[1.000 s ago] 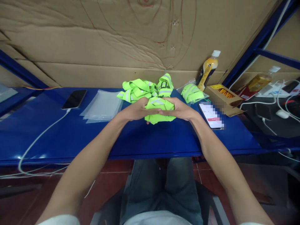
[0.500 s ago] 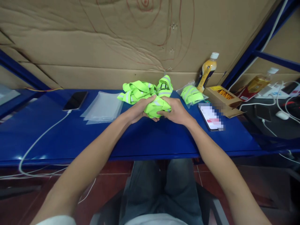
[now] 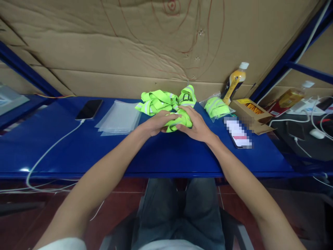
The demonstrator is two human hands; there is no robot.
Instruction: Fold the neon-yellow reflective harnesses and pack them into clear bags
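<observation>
A bundled yellow-green reflective strap (image 3: pixel 179 121) is clasped between both hands over the blue table. From the left, my left hand (image 3: pixel 159 123) is closed around its side. My right hand (image 3: pixel 195 124) wraps the other side, fingers over the top and thumb in front. Just behind lies a loose heap of the same strap (image 3: pixel 159 100) with grey reflective stripes. Beside that heap, a strap loop with a black buckle (image 3: pixel 186 97) stands up. Farther right, a folded strap in a clear bag (image 3: pixel 216 107) rests on the table.
Clear plastic bags (image 3: pixel 118 118) are stacked at left, near a plugged-in phone (image 3: pixel 89 109). To the right are a drink bottle (image 3: pixel 235 81), an open cardboard box (image 3: pixel 256 116) and a lit phone (image 3: pixel 238 133). A cardboard wall (image 3: pixel 117 59) backs the blue table (image 3: pixel 166 156).
My hands have shifted their grip on the bundle, and my left fingers now reach further over its top. The whole view has moved slightly.
</observation>
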